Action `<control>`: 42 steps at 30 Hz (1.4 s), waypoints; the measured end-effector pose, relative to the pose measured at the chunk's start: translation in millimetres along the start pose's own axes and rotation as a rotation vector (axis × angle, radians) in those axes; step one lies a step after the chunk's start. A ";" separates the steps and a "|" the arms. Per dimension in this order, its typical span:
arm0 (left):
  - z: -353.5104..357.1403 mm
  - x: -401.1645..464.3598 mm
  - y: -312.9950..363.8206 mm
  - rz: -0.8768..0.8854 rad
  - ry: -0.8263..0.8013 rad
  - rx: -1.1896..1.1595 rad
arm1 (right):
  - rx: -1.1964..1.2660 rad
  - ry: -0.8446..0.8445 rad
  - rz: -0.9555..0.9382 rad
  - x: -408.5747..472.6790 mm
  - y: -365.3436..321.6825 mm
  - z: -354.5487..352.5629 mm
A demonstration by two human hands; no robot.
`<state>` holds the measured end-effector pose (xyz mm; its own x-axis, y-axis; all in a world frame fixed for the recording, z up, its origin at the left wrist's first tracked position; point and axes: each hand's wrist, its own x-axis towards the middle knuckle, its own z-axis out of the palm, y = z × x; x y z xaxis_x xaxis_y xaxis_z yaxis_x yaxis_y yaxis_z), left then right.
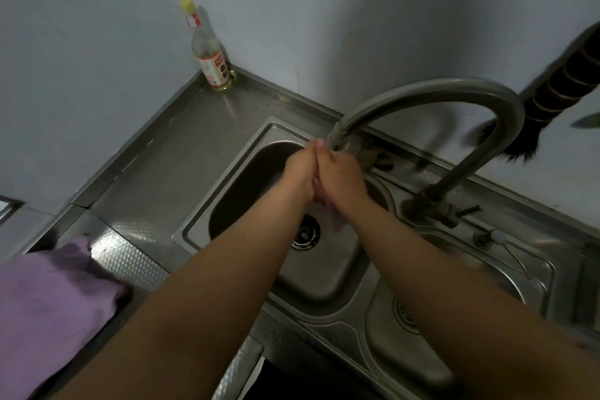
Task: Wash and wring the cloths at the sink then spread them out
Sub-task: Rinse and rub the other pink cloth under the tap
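Fingers of the left hand [300, 169] and right hand [341, 175] curl together round a small pale cloth [334, 216], wet and bunched, dangling over the left basin of the sink [201, 214] beneath the faucet [431, 91] spout. One purple cloth [48, 295] lies crumpled at the counter's [181, 153] front-left edge. One bottle [207, 52] stands in the back corner. Two basins show.

Hidden and cut-off parts at the sink

The two hands [324, 172] cover most of a pale cloth [336, 221]; the purple cloth [55, 308] runs off the left edge, and the brush [565, 91] off the right.
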<state>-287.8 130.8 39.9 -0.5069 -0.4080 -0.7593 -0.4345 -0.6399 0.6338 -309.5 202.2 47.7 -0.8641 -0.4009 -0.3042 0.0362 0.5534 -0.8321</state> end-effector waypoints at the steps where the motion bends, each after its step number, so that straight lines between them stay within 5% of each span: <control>1: 8.7 -1.7 -5.4 -0.009 0.005 -0.019 | -0.011 0.033 0.027 6.4 -1.1 -2.0; 7: 11.9 -6.0 -0.4 0.054 0.138 -0.019 | -0.062 0.002 0.069 1.2 -5.7 -0.7; 22: 10.1 -17.8 -6.7 0.057 0.112 0.063 | 0.014 0.051 0.129 2.7 -9.0 -1.3; 25: -3.7 -21.0 -0.6 -0.016 -0.053 0.017 | -0.104 0.063 0.054 -5.3 -4.6 0.0; 27: -8.0 -22.1 -8.9 -0.004 -0.201 0.187 | -0.252 0.039 0.064 9.4 4.4 -11.7; 33: -58.0 -15.3 -1.4 0.030 -0.424 0.428 | 0.302 -0.241 0.246 9.5 -4.4 -44.2; 37: -59.5 -17.9 3.3 0.060 -0.583 0.276 | 0.159 -0.366 0.169 4.5 -12.6 -43.0; 42: -57.3 -17.6 17.1 0.374 -0.547 0.879 | 0.110 -0.540 0.109 4.7 -6.1 -46.7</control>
<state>-243.6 89.7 55.8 -0.8840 0.0033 -0.4674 -0.4532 0.2392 0.8587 -337.3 231.0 73.0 -0.4737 -0.6784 -0.5616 0.1880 0.5451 -0.8170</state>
